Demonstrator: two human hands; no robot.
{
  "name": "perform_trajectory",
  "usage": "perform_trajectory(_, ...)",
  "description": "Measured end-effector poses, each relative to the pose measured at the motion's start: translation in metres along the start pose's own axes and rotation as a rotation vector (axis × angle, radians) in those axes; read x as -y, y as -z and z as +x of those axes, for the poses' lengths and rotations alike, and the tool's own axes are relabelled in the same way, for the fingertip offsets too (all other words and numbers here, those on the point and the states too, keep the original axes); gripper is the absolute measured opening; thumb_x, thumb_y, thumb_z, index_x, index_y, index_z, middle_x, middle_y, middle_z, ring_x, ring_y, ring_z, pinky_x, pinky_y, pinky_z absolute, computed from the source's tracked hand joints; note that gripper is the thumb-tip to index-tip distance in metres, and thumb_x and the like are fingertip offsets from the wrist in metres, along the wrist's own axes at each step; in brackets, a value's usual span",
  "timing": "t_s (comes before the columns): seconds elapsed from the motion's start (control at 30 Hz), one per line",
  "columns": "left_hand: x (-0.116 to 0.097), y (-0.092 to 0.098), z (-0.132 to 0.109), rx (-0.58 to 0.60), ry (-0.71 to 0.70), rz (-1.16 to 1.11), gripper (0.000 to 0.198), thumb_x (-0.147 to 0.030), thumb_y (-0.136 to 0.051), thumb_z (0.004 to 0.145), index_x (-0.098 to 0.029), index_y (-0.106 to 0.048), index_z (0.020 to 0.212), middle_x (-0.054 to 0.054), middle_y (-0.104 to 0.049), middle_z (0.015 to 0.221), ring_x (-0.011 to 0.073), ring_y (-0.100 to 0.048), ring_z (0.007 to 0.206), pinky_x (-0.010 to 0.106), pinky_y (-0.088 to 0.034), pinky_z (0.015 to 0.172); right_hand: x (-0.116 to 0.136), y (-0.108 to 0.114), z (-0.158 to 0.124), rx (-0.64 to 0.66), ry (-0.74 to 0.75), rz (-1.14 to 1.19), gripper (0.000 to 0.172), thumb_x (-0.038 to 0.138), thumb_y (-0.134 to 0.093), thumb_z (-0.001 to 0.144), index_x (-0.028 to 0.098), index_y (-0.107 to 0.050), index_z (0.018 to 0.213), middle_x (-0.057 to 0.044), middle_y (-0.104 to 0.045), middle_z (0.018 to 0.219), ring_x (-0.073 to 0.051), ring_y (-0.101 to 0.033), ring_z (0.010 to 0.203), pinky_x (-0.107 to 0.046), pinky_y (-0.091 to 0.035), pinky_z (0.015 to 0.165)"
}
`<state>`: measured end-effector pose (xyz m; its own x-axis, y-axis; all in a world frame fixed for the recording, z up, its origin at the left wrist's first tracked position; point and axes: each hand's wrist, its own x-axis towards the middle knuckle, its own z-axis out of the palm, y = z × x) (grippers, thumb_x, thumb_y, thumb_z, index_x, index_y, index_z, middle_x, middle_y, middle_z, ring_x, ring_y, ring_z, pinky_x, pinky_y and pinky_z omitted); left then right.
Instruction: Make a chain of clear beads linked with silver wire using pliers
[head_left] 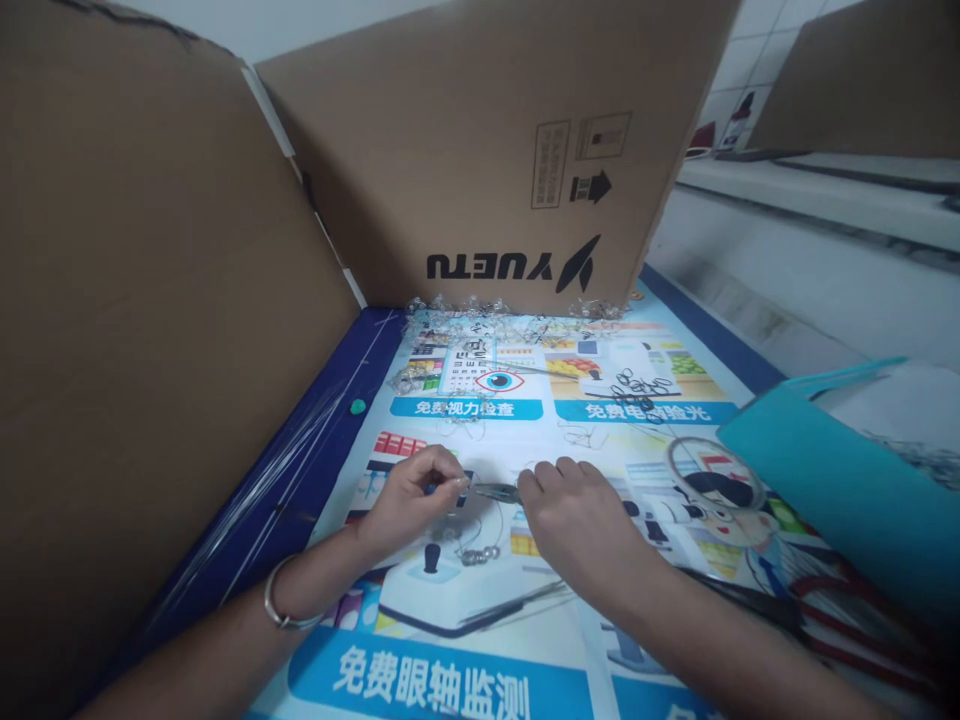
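My left hand (424,495) is closed in a pinch, thumb against index finger, on something too small to make out. From the right, the thin jaws of metal pliers (496,492) reach to those fingertips. My right hand (577,515) is wrapped round the pliers, hiding their handles. Just below the hands, several clear beads (480,555) show beside a thin curved strand; whether it joins the pinch I cannot tell.
Cardboard panels (450,160) stand at the left and back. Clear beaded pieces (472,310) lie along the back one. Dark rings (641,390), a clear round ring (716,472), red-handled scissors (832,600) and a teal box (847,450) are on the right.
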<state>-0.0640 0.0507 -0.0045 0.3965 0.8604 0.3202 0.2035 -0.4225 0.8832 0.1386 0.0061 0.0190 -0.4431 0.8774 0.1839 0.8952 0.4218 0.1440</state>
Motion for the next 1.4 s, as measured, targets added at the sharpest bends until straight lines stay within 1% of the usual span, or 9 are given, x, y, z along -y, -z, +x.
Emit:
perform_trajectory(0.13,-0.003,-0.001,0.000,-0.011,-0.037,0.016,0.010,-0.012,-0.055,0.077,-0.016,-0.049,0.070,0.000,-0.052,0.066,0.0098,-0.049,0.062,0.024,-0.040,0.059,0.002,0.001,0.000,-0.015,0.002,-0.015,0.013,0.008,-0.055,0.071,0.014,-0.059,0.082,-0.008,-0.059,0.073,-0.022,-0.052,0.068,-0.032,-0.028,0.057)
perform_trajectory(0.43,-0.008,-0.004,-0.004,-0.011,-0.128,0.181,0.011,-0.011,-0.053,0.077,-0.016,-0.049,0.068,0.000,-0.053,0.066,0.0105,-0.049,0.061,0.023,-0.040,0.057,0.005,0.003,0.000,-0.004,0.011,-0.022,0.014,0.007,-0.055,0.070,0.014,-0.058,0.081,-0.009,-0.059,0.072,-0.022,-0.053,0.065,-0.032,-0.030,0.056)
perform_trajectory(0.57,-0.010,-0.004,-0.004,0.017,-0.163,0.229,0.011,-0.010,-0.053,0.077,-0.016,-0.050,0.069,0.001,-0.054,0.066,0.0110,-0.050,0.062,0.024,-0.041,0.059,0.006,0.003,-0.001,0.003,0.014,-0.028,0.012,0.006,-0.054,0.070,0.013,-0.058,0.080,-0.009,-0.059,0.071,-0.022,-0.053,0.064,-0.031,-0.030,0.055)
perform_trajectory(0.8,-0.011,-0.001,0.000,0.128,-0.244,0.218,0.010,-0.009,-0.052,0.078,-0.016,-0.050,0.071,0.004,-0.059,0.077,0.0126,-0.055,0.073,0.026,-0.044,0.066,0.004,0.006,0.001,0.076,0.025,-0.028,0.012,0.005,-0.054,0.071,0.013,-0.058,0.079,-0.009,-0.060,0.069,-0.022,-0.055,0.064,-0.031,-0.032,0.054)
perform_trajectory(0.9,-0.012,0.002,0.002,0.180,-0.281,0.256,0.009,-0.009,-0.051,0.078,-0.016,-0.050,0.073,0.005,-0.061,0.077,0.0130,-0.056,0.074,0.026,-0.045,0.066,0.003,0.008,0.002,0.115,0.037,-0.021,0.012,0.006,-0.054,0.071,0.013,-0.058,0.080,-0.009,-0.060,0.071,-0.022,-0.056,0.066,-0.031,-0.032,0.054)
perform_trajectory(1.0,-0.011,0.007,0.004,0.250,-0.328,0.320,0.009,-0.009,-0.048,0.079,-0.017,-0.054,0.078,0.005,-0.063,0.077,0.0133,-0.057,0.073,0.026,-0.046,0.065,0.000,0.008,0.003,0.134,0.056,0.002,0.011,0.006,-0.054,0.072,0.013,-0.059,0.079,-0.008,-0.061,0.072,-0.022,-0.056,0.067,-0.031,-0.032,0.054)
perform_trajectory(1.1,-0.010,0.011,0.007,0.320,-0.377,0.372,0.014,-0.011,-0.046,0.081,-0.017,-0.058,0.086,0.007,-0.066,0.079,0.0140,-0.059,0.076,0.028,-0.048,0.067,-0.003,0.005,0.004,0.147,0.078,0.013,0.012,0.004,-0.052,0.072,0.013,-0.058,0.077,-0.008,-0.061,0.072,-0.021,-0.055,0.066,-0.031,-0.031,0.054)
perform_trajectory(1.23,-0.011,0.017,0.012,0.411,-0.411,0.335,0.017,-0.011,-0.049,0.082,-0.019,-0.063,0.088,0.008,-0.068,0.084,0.0162,-0.061,0.082,0.032,-0.047,0.074,-0.006,0.001,0.004,0.142,0.084,0.042,0.011,0.005,-0.053,0.072,0.015,-0.057,0.074,-0.006,-0.061,0.070,-0.019,-0.054,0.063,-0.030,-0.030,0.055)
perform_trajectory(1.4,-0.015,0.021,0.013,0.433,-0.491,0.328,0.019,-0.011,-0.054,0.080,-0.020,-0.064,0.093,0.009,-0.069,0.087,0.0187,-0.062,0.083,0.033,-0.047,0.072,-0.007,0.002,0.003,0.159,0.074,0.079,0.012,0.004,-0.052,0.072,0.015,-0.058,0.072,-0.006,-0.061,0.070,-0.018,-0.056,0.064,-0.028,-0.031,0.055)
